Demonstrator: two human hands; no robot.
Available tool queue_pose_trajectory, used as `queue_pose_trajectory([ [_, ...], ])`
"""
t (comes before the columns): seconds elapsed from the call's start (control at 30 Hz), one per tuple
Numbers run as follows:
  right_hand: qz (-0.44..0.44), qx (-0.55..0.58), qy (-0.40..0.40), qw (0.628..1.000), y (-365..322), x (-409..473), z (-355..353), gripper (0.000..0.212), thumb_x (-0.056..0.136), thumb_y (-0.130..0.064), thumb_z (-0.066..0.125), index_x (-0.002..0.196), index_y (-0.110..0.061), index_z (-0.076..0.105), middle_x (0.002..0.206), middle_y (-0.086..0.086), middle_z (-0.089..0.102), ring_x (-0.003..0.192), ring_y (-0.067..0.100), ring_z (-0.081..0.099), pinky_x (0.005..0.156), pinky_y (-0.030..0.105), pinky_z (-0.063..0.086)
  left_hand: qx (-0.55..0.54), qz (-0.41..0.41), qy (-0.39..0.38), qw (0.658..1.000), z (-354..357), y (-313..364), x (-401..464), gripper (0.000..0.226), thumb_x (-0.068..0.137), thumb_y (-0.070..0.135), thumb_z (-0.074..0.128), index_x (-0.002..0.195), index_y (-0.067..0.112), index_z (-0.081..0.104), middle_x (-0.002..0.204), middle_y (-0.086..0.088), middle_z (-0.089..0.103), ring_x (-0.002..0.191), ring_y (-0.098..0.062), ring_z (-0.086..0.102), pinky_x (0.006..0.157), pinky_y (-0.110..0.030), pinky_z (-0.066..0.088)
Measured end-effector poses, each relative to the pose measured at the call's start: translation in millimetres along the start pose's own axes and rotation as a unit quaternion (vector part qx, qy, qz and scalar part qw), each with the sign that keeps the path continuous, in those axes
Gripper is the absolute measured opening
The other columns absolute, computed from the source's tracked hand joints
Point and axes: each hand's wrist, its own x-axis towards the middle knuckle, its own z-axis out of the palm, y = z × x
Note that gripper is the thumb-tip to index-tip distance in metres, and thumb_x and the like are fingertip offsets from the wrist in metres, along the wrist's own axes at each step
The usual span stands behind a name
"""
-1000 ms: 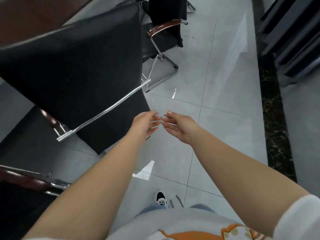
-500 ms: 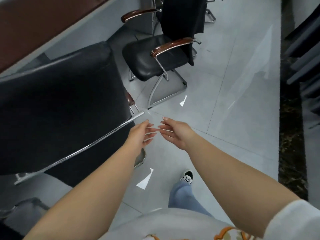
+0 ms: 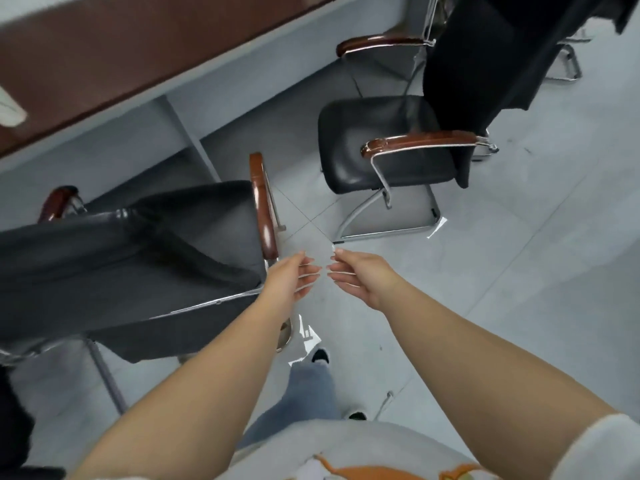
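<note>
Both bare arms reach forward over the grey tiled floor. My left hand (image 3: 292, 277) and my right hand (image 3: 358, 277) face each other with fingertips a short gap apart. The fingers of both are loosely straight, and I see nothing held in either. My left hand hovers just beside the front end of a brown armrest (image 3: 263, 206) of the near black chair (image 3: 138, 258), without touching it.
A second black chair (image 3: 377, 143) with brown armrests stands ahead, a black garment (image 3: 485, 64) hanging over its back. A brown-topped desk (image 3: 121, 46) runs along the upper left. Grey floor tiles (image 3: 519, 271) spread to the right. My jeans leg (image 3: 308, 386) steps forward below.
The view has moved forward and lifted: the near chair slid down and left, and the far chair and desk came into view. Both hands stayed close together in front of me.
</note>
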Motion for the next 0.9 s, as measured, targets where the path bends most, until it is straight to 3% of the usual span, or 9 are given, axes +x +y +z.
queue_pose_trajectory([
  [0.23, 0.022, -0.064, -0.053, 0.996, -56, 73, 6, 0.015, 0.090, -0.029, 0.059, 0.086, -0.015, 0.059, 0.082, 0.001, 0.062, 0.073, 0.012, 0.060, 0.078, 0.021, 0.050, -0.052, -0.005, 0.069, 0.996, 14, 28, 72, 0.024, 0.096, 0.031, 0.046, 0.084, 0.014, 0.057, 0.076, -0.001, 0.063, 0.068, -0.012, 0.057, 0.069, -0.024, 0.043],
  [0.33, 0.031, -0.113, -0.069, 0.991, -86, 109, 16, 0.018, 0.090, -0.029, 0.060, 0.096, -0.012, 0.060, 0.084, 0.002, 0.062, 0.075, 0.012, 0.061, 0.078, 0.021, 0.050, -0.092, -0.004, 0.109, 0.990, 14, 44, 107, 0.024, 0.096, 0.031, 0.047, 0.081, 0.014, 0.057, 0.075, -0.001, 0.064, 0.066, -0.012, 0.057, 0.068, -0.023, 0.043],
  [0.5, 0.056, -0.221, -0.110, 0.967, -138, 157, 46, 0.026, 0.089, -0.030, 0.061, 0.104, -0.009, 0.061, 0.081, 0.001, 0.063, 0.082, 0.015, 0.062, 0.081, 0.023, 0.052, -0.164, -0.029, 0.188, 0.968, 1, 66, 149, 0.029, 0.096, 0.029, 0.047, 0.073, 0.013, 0.055, 0.042, 0.007, 0.060, 0.039, -0.003, 0.054, 0.052, -0.018, 0.041],
  [0.57, 0.053, -0.249, -0.131, 0.958, -159, 173, 63, 0.023, 0.090, -0.030, 0.060, 0.101, -0.010, 0.062, 0.079, -0.001, 0.063, 0.082, 0.014, 0.062, 0.084, 0.023, 0.052, -0.201, -0.025, 0.228, 0.952, -7, 75, 161, 0.029, 0.095, 0.029, 0.048, 0.073, 0.012, 0.057, 0.041, 0.007, 0.060, 0.043, -0.005, 0.056, 0.050, -0.016, 0.044],
  [0.67, 0.082, -0.275, -0.150, 0.946, -169, 188, 75, 0.014, 0.091, -0.025, 0.060, 0.092, -0.012, 0.060, 0.078, 0.000, 0.062, 0.077, 0.011, 0.062, 0.075, 0.019, 0.051, -0.223, -0.033, 0.268, 0.937, -14, 79, 171, 0.025, 0.094, 0.026, 0.052, 0.073, 0.013, 0.057, 0.053, 0.005, 0.064, 0.061, -0.010, 0.056, 0.063, -0.018, 0.046],
  [0.8, 0.121, -0.298, -0.171, 0.931, -168, 215, 90, 0.013, 0.091, -0.015, 0.060, 0.078, -0.014, 0.056, 0.078, 0.004, 0.061, 0.070, 0.010, 0.059, 0.083, 0.023, 0.048, -0.188, -0.058, 0.309, 0.930, -24, 67, 182, 0.022, 0.088, 0.033, 0.061, 0.079, 0.013, 0.063, 0.087, -0.005, 0.066, 0.082, -0.019, 0.061, 0.074, -0.026, 0.046],
  [0.9, 0.132, -0.326, -0.179, 0.919, -164, 249, 107, 0.013, 0.090, -0.020, 0.062, 0.083, -0.010, 0.057, 0.082, 0.005, 0.062, 0.070, 0.010, 0.059, 0.080, 0.022, 0.049, -0.134, -0.069, 0.333, 0.931, -32, 63, 193, 0.025, 0.087, 0.038, 0.060, 0.091, 0.014, 0.065, 0.091, -0.001, 0.062, 0.087, -0.017, 0.057, 0.077, -0.024, 0.042],
])
